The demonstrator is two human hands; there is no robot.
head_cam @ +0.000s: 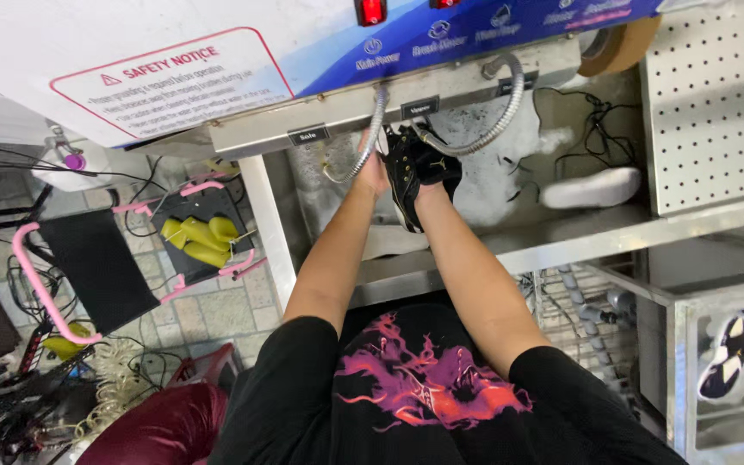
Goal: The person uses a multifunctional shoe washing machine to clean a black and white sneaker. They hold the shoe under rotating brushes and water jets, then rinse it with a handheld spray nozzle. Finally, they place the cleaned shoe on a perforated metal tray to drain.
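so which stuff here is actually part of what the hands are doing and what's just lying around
In hand:
- black shoe, held in the foamy sink
- left hand and right hand on it
- flexible metal hoses beside it

Lying about:
- white insole
- yellow gloves
- tape roll
- black-and-white shoe in a side tray

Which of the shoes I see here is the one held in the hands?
The black shoe under the hoses, gripped by both the left hand and right hand; the black-and-white shoe lies untouched at lower right.
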